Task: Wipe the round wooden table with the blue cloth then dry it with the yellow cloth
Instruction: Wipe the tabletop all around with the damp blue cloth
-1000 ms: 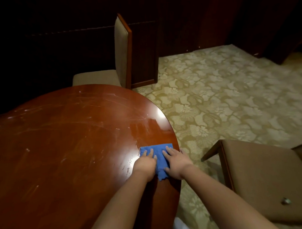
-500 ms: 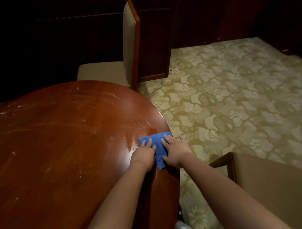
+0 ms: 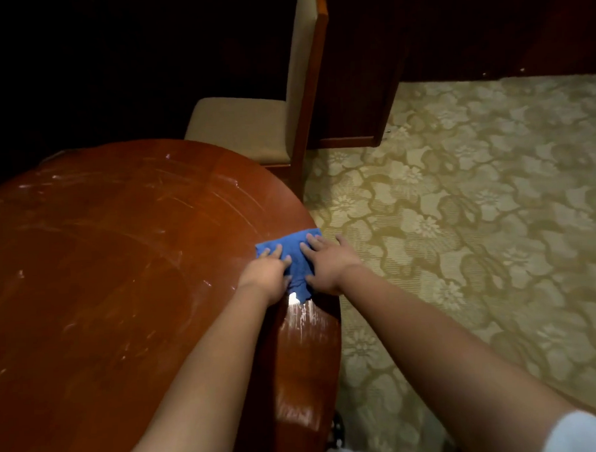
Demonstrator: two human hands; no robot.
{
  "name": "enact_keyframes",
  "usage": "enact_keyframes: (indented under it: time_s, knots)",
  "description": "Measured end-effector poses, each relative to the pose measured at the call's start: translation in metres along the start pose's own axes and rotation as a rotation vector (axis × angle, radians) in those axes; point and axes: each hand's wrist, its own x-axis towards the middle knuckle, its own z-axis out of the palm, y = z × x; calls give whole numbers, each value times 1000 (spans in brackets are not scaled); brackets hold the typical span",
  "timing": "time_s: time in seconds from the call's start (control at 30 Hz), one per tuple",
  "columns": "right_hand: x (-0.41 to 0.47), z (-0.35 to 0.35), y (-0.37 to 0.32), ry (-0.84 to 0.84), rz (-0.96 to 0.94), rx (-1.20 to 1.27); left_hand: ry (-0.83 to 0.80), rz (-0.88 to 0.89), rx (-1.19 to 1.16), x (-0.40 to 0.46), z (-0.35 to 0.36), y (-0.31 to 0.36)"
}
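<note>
— So where does it stand; what are the hands doing?

— Both press flat on the blue cloth [image 3: 292, 256], which lies at the right-hand edge of the round wooden table [image 3: 122, 265], its far corner at the rim; the left hand [image 3: 266, 272] has its fingers extended and resting on the cloth, the knuckles a little bent; the right hand [image 3: 328, 263] lies spread wide, its outer fingers past the rim, over the carpet [image 3: 475, 219].

— And the risk?

— Probably the edge; a push further right could carry the cloth off the table, and the right hand has little wood under it; streaks glint across the top, so patches may be missed.

— The yellow cloth?

— Not in view; drying has not begun; the chair [image 3: 305, 90] stands close behind the rim, and a wide sweep might knock it.
</note>
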Motion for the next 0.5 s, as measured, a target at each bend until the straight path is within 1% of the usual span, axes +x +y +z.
enact_keyframes:
  time_s: [0.1,0.2,0.3,0.37,0.5]
  knots:
    - [-19,6,-10,22,-40,-55,-5,2,53,-12,3,4]
    - [-39,9,-20,33,-124,-159,-67,-12,137,-23,5,12]
    - [-41,11,-23,63,-159,-216,-56,-16,127,-24,2,14]
    - [-31,14,-18,77,-146,-185,-37,-18,109,-18,1,8]
    - [2,14,-1,71,-133,-54,-62,-19,35,-5,4,-7]
